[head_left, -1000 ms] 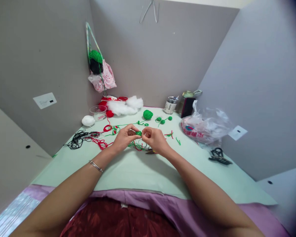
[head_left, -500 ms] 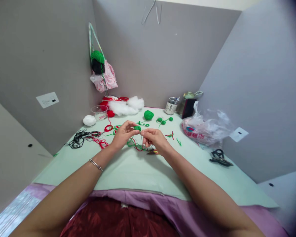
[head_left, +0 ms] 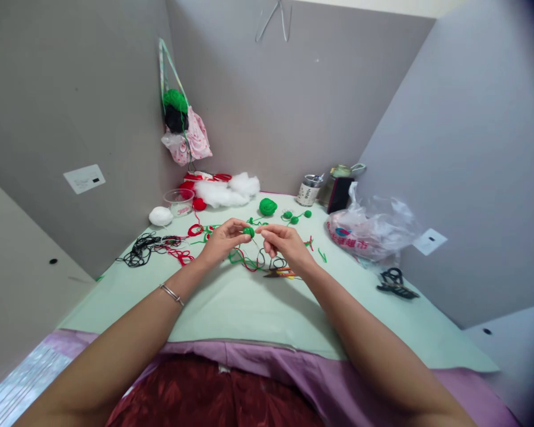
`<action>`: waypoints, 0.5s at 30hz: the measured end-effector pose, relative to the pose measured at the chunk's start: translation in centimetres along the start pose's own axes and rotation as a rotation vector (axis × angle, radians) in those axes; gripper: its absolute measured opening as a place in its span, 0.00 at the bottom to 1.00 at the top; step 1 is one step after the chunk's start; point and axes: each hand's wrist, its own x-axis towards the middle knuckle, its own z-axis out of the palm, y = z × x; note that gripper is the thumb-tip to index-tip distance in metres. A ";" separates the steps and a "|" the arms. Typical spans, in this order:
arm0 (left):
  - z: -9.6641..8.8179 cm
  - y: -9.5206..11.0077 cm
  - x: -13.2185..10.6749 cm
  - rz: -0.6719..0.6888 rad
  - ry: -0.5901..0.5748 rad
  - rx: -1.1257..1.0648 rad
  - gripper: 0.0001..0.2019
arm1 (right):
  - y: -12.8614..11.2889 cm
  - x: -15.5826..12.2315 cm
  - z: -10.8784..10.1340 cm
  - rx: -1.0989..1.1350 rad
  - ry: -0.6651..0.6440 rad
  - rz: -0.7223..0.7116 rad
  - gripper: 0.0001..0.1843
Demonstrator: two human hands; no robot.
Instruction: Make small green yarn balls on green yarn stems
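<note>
Between the thumb and fingers of my left hand (head_left: 225,240) is a small green yarn ball (head_left: 248,232), held above the table. Just right of it is my right hand (head_left: 282,242), thumb and index finger brought together in a pinch; whatever is in them is too small to make out. A thin dark strand (head_left: 255,241) hangs from the green ball between the hands. Below lie tangled red and green yarn strands (head_left: 244,259). Scissors (head_left: 278,273) with orange handles rest under my right hand, partly hidden by it.
Behind my hands are a larger green yarn ball (head_left: 267,206), little green balls (head_left: 294,220) and white stuffing (head_left: 222,194). Black yarn (head_left: 142,250) and a white ball (head_left: 161,216) lie left. A plastic bag (head_left: 369,231), black hair clip (head_left: 397,283) and can (head_left: 309,191) stand right.
My right hand has moved slightly right and up, its fingertips drawing away from the green ball and baring more of the scissors. My left hand keeps hold of the ball.
</note>
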 end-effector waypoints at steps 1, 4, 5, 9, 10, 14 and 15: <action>-0.2 0.0 0.0 -0.036 -0.005 -0.022 0.17 | -0.1 0.0 -0.1 -0.049 0.040 -0.033 0.17; -0.4 0.0 0.0 -0.101 -0.018 -0.085 0.18 | -0.3 -0.2 -0.2 -0.171 0.120 -0.106 0.15; -0.4 -0.1 0.0 -0.106 -0.023 -0.102 0.19 | -0.4 -0.3 -0.2 -0.208 0.132 -0.119 0.15; -0.3 -0.1 -0.1 -0.099 -0.043 -0.124 0.18 | -0.5 -0.8 0.1 -0.417 0.173 -0.171 0.13; -0.3 -0.1 -0.1 -0.093 -0.047 -0.120 0.18 | -0.5 -0.9 0.2 -0.475 0.175 -0.186 0.13; -0.2 0.0 -0.2 -0.077 -0.044 -0.097 0.17 | -0.4 -1.1 0.4 -0.640 0.155 -0.224 0.12; -0.2 -0.1 -0.2 -0.074 -0.040 -0.098 0.17 | -0.4 -1.1 0.4 -0.662 0.152 -0.230 0.13</action>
